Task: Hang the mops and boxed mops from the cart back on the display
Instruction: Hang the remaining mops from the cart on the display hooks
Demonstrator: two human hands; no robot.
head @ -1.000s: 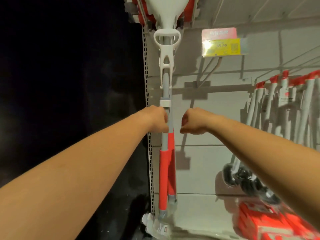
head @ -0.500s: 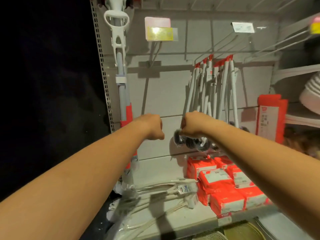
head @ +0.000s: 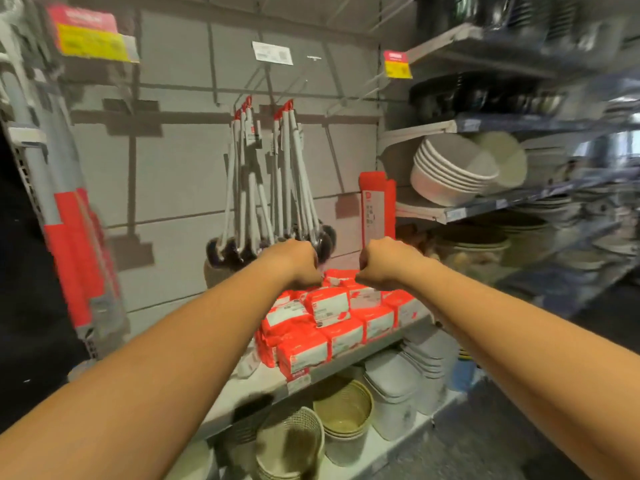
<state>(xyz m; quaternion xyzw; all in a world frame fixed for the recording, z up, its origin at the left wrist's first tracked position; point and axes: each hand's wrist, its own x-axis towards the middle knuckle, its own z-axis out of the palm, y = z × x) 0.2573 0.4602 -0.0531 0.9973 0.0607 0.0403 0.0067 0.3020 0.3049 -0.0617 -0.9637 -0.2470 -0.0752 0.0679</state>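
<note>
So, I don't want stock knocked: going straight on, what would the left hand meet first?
Likely the dark heads of the hanging brushes, right beyond the left hand, though depth is unclear.

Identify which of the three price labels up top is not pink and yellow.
The middle label, plain white; the left label and right label are both pink over yellow.

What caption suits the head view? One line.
Empty-fisted left hand and right hand before hanging brushes and red packs.
</note>
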